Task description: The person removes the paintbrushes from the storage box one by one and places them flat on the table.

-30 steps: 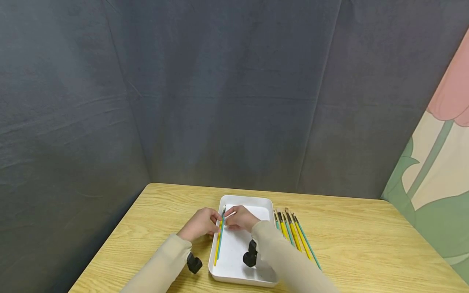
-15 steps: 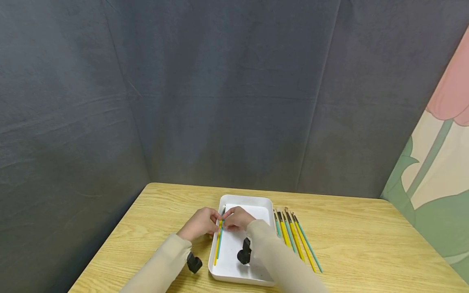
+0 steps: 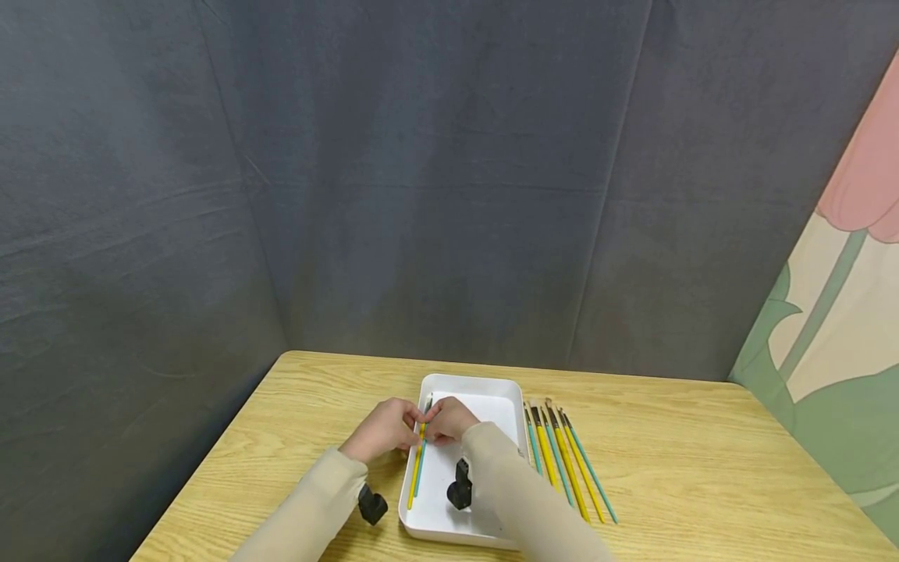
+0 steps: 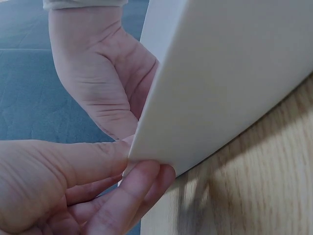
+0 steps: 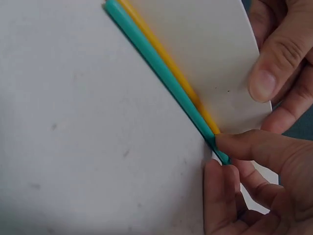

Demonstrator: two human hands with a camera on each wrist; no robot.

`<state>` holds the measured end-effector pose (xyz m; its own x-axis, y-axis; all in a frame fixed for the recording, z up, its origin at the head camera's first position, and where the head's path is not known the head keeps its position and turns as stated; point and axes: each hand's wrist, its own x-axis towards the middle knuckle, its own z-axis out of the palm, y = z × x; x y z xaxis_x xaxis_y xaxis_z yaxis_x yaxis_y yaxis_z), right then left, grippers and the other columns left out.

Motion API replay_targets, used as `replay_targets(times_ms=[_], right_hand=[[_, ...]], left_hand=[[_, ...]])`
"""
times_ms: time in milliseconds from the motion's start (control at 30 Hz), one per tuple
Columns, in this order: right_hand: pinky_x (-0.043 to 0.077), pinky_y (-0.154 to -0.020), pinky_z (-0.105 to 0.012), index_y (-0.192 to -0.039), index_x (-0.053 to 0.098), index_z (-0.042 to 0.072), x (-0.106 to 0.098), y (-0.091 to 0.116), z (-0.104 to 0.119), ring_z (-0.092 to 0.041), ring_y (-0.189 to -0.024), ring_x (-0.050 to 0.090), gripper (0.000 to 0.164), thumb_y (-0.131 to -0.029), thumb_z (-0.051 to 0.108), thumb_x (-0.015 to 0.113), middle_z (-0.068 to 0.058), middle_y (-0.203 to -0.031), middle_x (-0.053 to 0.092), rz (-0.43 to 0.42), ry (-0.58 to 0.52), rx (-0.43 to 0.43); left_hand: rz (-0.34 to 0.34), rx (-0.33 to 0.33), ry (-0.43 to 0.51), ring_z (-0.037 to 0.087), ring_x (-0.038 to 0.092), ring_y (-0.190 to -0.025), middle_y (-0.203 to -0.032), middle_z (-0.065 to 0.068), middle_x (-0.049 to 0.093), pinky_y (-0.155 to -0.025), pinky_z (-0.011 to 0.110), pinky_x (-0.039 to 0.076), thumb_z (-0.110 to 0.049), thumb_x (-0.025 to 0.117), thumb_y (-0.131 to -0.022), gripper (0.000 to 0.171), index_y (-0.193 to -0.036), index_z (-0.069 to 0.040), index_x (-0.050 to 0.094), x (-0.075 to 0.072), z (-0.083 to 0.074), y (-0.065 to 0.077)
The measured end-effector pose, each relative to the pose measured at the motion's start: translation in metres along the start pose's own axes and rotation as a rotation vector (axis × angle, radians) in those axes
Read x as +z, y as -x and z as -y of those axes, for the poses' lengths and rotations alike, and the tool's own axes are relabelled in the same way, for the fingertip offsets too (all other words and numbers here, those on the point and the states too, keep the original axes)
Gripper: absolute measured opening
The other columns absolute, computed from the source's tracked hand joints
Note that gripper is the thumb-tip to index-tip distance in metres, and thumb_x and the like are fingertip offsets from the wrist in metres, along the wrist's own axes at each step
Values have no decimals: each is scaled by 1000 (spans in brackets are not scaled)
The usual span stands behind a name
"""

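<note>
A white tray [image 3: 495, 400] lies on the wooden table, and my left hand [image 3: 385, 429] pinches its left wall between thumb and fingers. Inside the tray, a teal paintbrush [image 5: 156, 65] and a yellow paintbrush [image 5: 168, 60] lie side by side along that wall. My right hand [image 3: 449, 420] reaches into the tray and pinches the teal paintbrush near its far end, between thumb and fingers. In the right wrist view the two handles touch or nearly touch. Fingers cover part of the teal brush's upper end.
Several teal and yellow paintbrushes [image 3: 567, 460] are spread on the table right of the tray, bristles toward the back. A grey cloth [image 3: 449, 195] hangs behind the table [image 3: 702, 468]. A flower-patterned panel [image 3: 829, 336] stands at the right.
My right hand has shifted a little left, toward the tray's left wall, with the teal paintbrush moving closer to the yellow one. My left hand keeps its place on the wall.
</note>
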<state>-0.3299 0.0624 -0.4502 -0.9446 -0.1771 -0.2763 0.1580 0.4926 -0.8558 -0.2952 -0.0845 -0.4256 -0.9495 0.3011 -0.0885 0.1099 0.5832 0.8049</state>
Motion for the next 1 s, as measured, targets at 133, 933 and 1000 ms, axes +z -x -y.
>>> replay_targets(times_ms=[133,933,1000], right_hand=[[51,-50,-22,-80,59,1,1,2,2,-11,-51,49,22,-68,-15,66,-1,-61,49,-10,16,-5],[50,-48,-22,-71,54,5,3,4,13,-14,-49,55,27,-68,-12,74,-5,-69,54,-87,233,0],[48,-47,-20,-70,54,5,3,4,13,-13,-48,55,25,-69,-12,73,-5,-67,55,-87,253,-3]], left_hand=[[3,5,12,13,56,-65,-81,8,59,-59,27,54,9,73,-75,27,-100,4,65,0,0,1],[8,-1,31,13,55,-65,-81,7,58,-58,26,53,8,72,-76,25,-100,5,66,1,0,0],[8,-1,28,13,55,-65,-81,7,58,-58,26,53,8,72,-75,26,-100,5,66,1,0,0]])
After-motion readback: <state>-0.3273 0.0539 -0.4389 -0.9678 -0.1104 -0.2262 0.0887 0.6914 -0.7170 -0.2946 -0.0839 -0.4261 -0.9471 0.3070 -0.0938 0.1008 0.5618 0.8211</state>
